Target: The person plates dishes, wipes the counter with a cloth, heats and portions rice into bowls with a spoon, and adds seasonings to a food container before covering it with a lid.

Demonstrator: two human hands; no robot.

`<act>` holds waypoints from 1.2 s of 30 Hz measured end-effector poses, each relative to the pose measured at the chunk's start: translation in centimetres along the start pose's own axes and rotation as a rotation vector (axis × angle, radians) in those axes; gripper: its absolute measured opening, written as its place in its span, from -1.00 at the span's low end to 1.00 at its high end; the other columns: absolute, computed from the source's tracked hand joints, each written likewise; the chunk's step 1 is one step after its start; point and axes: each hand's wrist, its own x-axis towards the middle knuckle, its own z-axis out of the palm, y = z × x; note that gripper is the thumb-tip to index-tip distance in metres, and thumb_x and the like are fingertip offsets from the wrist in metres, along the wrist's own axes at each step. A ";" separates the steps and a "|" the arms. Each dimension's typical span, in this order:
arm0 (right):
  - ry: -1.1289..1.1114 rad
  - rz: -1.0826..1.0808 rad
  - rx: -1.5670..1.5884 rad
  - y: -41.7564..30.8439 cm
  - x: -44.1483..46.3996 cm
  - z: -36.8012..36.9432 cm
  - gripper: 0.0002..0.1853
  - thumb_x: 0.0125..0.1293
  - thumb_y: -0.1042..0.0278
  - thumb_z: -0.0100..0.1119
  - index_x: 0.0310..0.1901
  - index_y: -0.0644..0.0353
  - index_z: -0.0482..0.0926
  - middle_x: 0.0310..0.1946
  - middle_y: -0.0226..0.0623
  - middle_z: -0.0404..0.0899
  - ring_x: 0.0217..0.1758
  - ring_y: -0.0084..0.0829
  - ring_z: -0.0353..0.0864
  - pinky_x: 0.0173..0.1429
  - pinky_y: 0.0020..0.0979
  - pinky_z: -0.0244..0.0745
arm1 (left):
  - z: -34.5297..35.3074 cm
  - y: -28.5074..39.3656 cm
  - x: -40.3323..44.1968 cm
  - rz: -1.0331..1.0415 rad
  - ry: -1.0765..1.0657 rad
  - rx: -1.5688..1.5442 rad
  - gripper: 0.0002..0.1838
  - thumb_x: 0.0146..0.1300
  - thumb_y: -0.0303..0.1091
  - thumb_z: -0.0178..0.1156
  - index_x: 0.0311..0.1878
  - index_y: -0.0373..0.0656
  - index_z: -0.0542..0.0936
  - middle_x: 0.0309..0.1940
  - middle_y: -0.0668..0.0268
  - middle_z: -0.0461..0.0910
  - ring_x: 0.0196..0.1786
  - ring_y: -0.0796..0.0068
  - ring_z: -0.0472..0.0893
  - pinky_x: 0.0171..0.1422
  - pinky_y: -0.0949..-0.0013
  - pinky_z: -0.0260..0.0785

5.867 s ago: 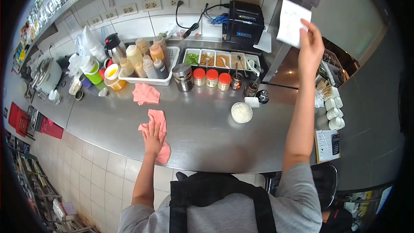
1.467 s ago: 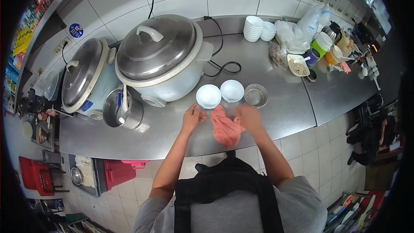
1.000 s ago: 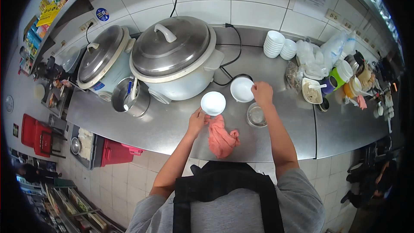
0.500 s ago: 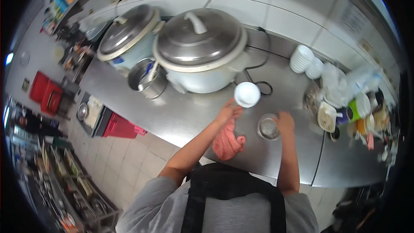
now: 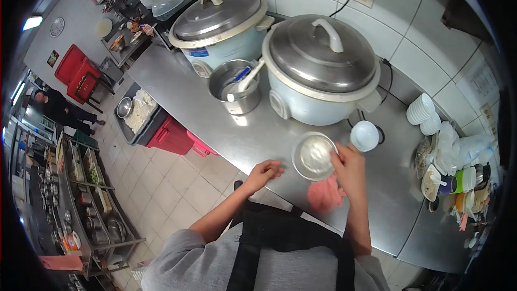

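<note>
My right hand [image 5: 350, 168] grips the rim of a small round metal bowl [image 5: 315, 156], held tilted above the steel counter. Its shiny inside faces me; I cannot make out any contents. To the left, my left hand [image 5: 264, 175] hovers by the counter's front edge, open and holding nothing, its fingers loosely bent. Below the metal bowl a crumpled pink cloth [image 5: 325, 194] lies on the counter. A white bowl [image 5: 364, 136] sits behind my right hand, beside the large rice cooker [image 5: 323, 83] with its metal lid on.
A second lidded cooker [image 5: 221, 27] stands farther left, with a steel pot [image 5: 236, 89] holding white-handled utensils in front. Stacked white bowls [image 5: 420, 110], bags and cups crowd the right side. On the floor side is a red bin [image 5: 169, 134]; a person [image 5: 62, 109] stands far left.
My right hand has lifted the metal bowl off the counter and brought it left, over the cloth. The left hand has moved away from the cloth and white bowl. The view has turned left.
</note>
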 end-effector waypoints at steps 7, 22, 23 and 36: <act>0.195 -0.405 -0.225 -16.1 16.4 18.1 -0.75 0.22 0.52 0.16 -0.09 0.38 0.65 -0.24 0.03 0.60 -0.29 -0.02 0.70 -0.22 -0.15 0.62 | -13.2 -2.6 -4.8 0.117 0.023 0.022 -0.63 0.49 -0.47 -0.03 0.31 -0.29 0.43 0.04 0.19 0.66 0.07 0.44 0.63 0.19 0.39 0.43; 0.094 -0.127 -0.328 -15.6 20.2 26.9 -0.61 0.23 0.08 0.35 -0.22 0.34 0.64 -0.07 0.09 0.57 -0.11 -0.02 0.68 -0.08 -0.11 0.63 | -26.9 1.3 -4.5 0.067 -0.002 0.160 -0.64 0.51 -0.29 0.08 0.27 -0.24 0.47 0.00 0.18 0.69 0.00 0.43 0.64 0.14 0.38 0.43; 0.128 -0.187 -0.247 -15.1 16.8 24.5 -0.66 0.28 0.07 0.29 -0.27 0.26 0.62 -0.14 0.01 0.57 -0.14 0.01 0.66 -0.10 -0.06 0.59 | -27.1 1.2 -3.7 0.080 -0.043 0.152 -0.63 0.51 -0.29 0.08 0.27 -0.25 0.47 0.00 0.18 0.69 0.00 0.44 0.64 0.13 0.38 0.43; 0.557 0.572 -0.666 8.2 -9.7 17.7 -0.45 0.30 -0.01 0.23 0.34 -0.26 0.47 0.45 -0.35 0.26 0.51 -0.05 0.16 0.44 0.19 0.04 | -20.4 3.4 1.5 0.011 -0.408 0.301 -0.66 0.51 -0.34 0.07 0.26 -0.22 0.49 0.00 0.21 0.68 -0.02 0.49 0.64 0.08 0.44 0.44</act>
